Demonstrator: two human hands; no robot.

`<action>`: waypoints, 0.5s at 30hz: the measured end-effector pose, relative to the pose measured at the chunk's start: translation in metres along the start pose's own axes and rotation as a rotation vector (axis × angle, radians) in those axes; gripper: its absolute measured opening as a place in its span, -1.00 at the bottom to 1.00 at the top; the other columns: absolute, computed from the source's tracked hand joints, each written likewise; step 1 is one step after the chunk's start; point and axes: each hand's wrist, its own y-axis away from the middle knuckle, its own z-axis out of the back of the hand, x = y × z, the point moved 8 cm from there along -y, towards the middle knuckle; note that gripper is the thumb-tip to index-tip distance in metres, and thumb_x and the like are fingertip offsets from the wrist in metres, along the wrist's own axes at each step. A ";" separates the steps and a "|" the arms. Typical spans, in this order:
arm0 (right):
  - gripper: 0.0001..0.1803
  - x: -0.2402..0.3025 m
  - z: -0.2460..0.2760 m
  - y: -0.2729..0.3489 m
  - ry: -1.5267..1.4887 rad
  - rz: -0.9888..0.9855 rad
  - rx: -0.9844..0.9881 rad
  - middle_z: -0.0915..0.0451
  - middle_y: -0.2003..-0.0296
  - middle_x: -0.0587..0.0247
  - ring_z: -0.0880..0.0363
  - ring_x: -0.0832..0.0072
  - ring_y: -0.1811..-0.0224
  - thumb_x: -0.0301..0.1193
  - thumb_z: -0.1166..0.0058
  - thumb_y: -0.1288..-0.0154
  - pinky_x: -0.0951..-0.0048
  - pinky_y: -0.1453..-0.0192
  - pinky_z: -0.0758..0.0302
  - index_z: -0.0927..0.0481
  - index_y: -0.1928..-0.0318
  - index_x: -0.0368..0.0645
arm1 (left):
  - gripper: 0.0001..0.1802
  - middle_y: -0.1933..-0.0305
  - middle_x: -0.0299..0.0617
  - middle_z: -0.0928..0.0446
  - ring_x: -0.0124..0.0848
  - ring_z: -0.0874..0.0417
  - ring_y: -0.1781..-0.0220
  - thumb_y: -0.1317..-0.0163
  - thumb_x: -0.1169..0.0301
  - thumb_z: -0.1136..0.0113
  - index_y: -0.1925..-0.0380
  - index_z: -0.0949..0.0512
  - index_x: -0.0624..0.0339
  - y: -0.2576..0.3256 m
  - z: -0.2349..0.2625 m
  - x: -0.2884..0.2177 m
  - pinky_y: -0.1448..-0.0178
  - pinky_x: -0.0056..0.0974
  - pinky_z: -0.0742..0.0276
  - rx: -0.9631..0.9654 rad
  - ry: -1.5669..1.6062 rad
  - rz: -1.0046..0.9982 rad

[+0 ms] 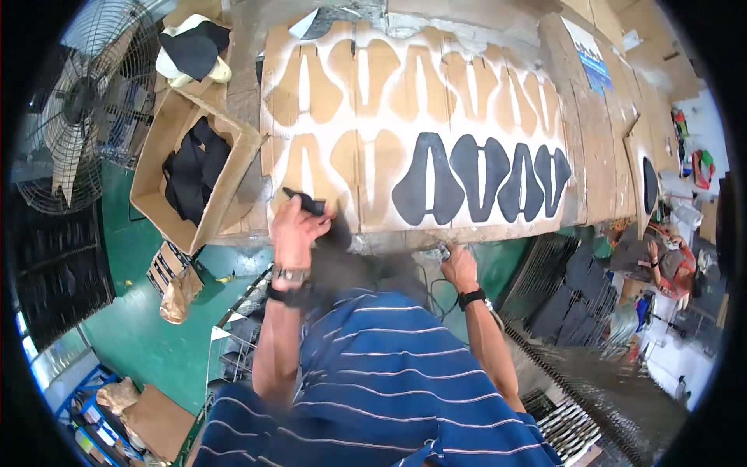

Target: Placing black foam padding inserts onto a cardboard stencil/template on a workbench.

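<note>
My left hand [298,232] is closed on a black cut-out piece [304,201], held over the near left part of a cardboard sheet [272,148]. Several flat black slotted pieces, among them a wide one [421,189], lie in the near row on the sheet's right half. Bare brown shapes edged with white overspray mark the rest of the cardboard. Below the table's near edge, my right hand [461,266] is closed around a metal-tipped tool [445,251], mostly hidden by the fingers. A thin hose or cable hangs close by.
An open cardboard box [148,183] with black pieces inside stands left of the sheet. Beyond it, a black piece lies over a white object [173,58]. A large caged fan [82,101] is at far left. Another person [674,265] is at the right.
</note>
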 end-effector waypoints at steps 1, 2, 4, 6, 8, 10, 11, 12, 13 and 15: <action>-0.76 0.001 0.002 0.000 0.001 0.008 0.002 -0.74 0.25 -0.28 -0.77 -0.21 0.17 -0.45 -0.09 -0.22 -0.08 0.03 -0.72 -0.72 0.14 -0.23 | -0.51 0.00 0.12 -0.67 0.00 -0.78 -0.06 -0.59 0.01 -0.10 -0.07 -0.51 0.28 -0.022 -0.009 0.011 -0.13 0.03 -0.72 0.042 0.110 0.028; -0.76 0.002 0.003 0.000 -0.004 0.009 0.007 -0.74 0.24 -0.28 -0.77 -0.21 0.16 -0.45 -0.09 -0.22 -0.08 0.03 -0.72 -0.71 0.14 -0.23 | -0.48 -0.02 0.16 -0.63 0.09 -0.71 -0.19 -0.60 0.01 -0.10 -0.13 -0.49 0.34 -0.039 -0.033 0.012 -0.32 0.11 -0.65 0.070 0.164 0.050; -0.75 0.004 0.003 -0.002 -0.001 -0.010 0.039 -0.75 0.24 -0.29 -0.77 -0.22 0.15 -0.45 -0.09 -0.23 -0.08 0.02 -0.72 -0.71 0.12 -0.24 | -0.21 -0.46 0.40 -0.34 0.16 -0.45 -0.51 -0.62 0.04 -0.08 -0.52 -0.10 0.43 -0.090 -0.069 0.020 -0.62 0.10 -0.39 0.128 0.266 0.072; -0.75 0.009 0.001 -0.004 0.011 -0.027 0.077 -0.75 0.25 -0.29 -0.78 -0.21 0.15 -0.45 -0.07 -0.26 -0.08 0.01 -0.72 -0.71 0.13 -0.25 | -0.05 -0.53 0.49 -0.25 0.17 -0.38 -0.56 -0.61 0.05 -0.12 -0.63 0.16 0.41 -0.139 -0.093 0.022 -0.66 0.12 -0.34 0.266 0.322 0.059; -0.77 0.009 0.003 -0.006 0.003 -0.029 0.059 -0.75 0.26 -0.29 -0.78 -0.21 0.17 -0.45 -0.06 -0.28 -0.09 0.02 -0.72 -0.72 0.15 -0.24 | -0.16 -0.44 0.42 -0.39 0.12 -0.50 -0.48 -0.56 0.13 -0.22 -0.56 -0.09 0.43 -0.167 -0.097 0.021 -0.58 0.08 -0.45 0.193 0.099 -0.025; -0.79 0.005 0.003 -0.003 -0.023 -0.043 0.026 -0.74 0.29 -0.31 -0.79 -0.20 0.19 -0.44 -0.05 -0.30 -0.09 0.04 -0.73 -0.73 0.19 -0.22 | -0.40 -0.19 0.13 -0.66 -0.07 -0.72 -0.23 -0.49 0.28 -0.31 -0.38 -0.41 0.40 -0.177 -0.093 0.018 -0.39 -0.05 -0.64 0.086 -0.146 -0.147; -0.75 0.002 0.002 -0.005 -0.042 -0.057 0.041 -0.75 0.26 -0.30 -0.78 -0.20 0.16 -0.45 -0.07 -0.28 -0.10 0.01 -0.72 -0.73 0.10 -0.17 | -0.52 -0.05 -0.01 -0.73 -0.19 -0.77 -0.10 -0.45 0.34 -0.33 -0.27 -0.53 0.34 -0.176 -0.082 0.012 -0.26 -0.12 -0.70 0.022 -0.280 -0.225; -0.67 0.001 0.000 -0.007 -0.065 -0.074 0.061 -0.75 0.24 -0.29 -0.77 -0.20 0.13 -0.46 -0.08 -0.25 -0.11 -0.02 -0.70 -0.74 0.00 -0.13 | -0.54 -0.04 -0.05 -0.72 -0.24 -0.76 -0.07 -0.41 0.33 -0.37 -0.21 -0.58 0.33 -0.171 -0.066 0.011 -0.18 -0.17 -0.70 -0.058 -0.470 -0.266; -0.59 -0.003 0.000 -0.008 -0.086 -0.094 0.077 -0.76 0.21 -0.28 -0.77 -0.20 0.09 -0.46 -0.10 -0.23 -0.12 -0.04 -0.69 -0.74 -0.09 -0.08 | -0.56 -0.03 -0.09 -0.72 -0.30 -0.76 -0.03 -0.36 0.33 -0.41 -0.15 -0.63 0.33 -0.163 -0.058 0.013 -0.09 -0.22 -0.70 -0.131 -0.656 -0.310; -0.57 -0.007 0.000 -0.006 -0.089 -0.102 0.083 -0.76 0.22 -0.25 -0.77 -0.19 0.12 -0.48 -0.11 -0.22 -0.11 -0.03 -0.70 -0.74 -0.11 -0.09 | -0.58 -0.01 -0.01 -0.74 -0.26 -0.77 -0.02 -0.33 0.34 -0.43 -0.13 -0.64 0.27 -0.127 -0.059 0.015 -0.17 -0.15 -0.69 -0.122 -0.993 -0.599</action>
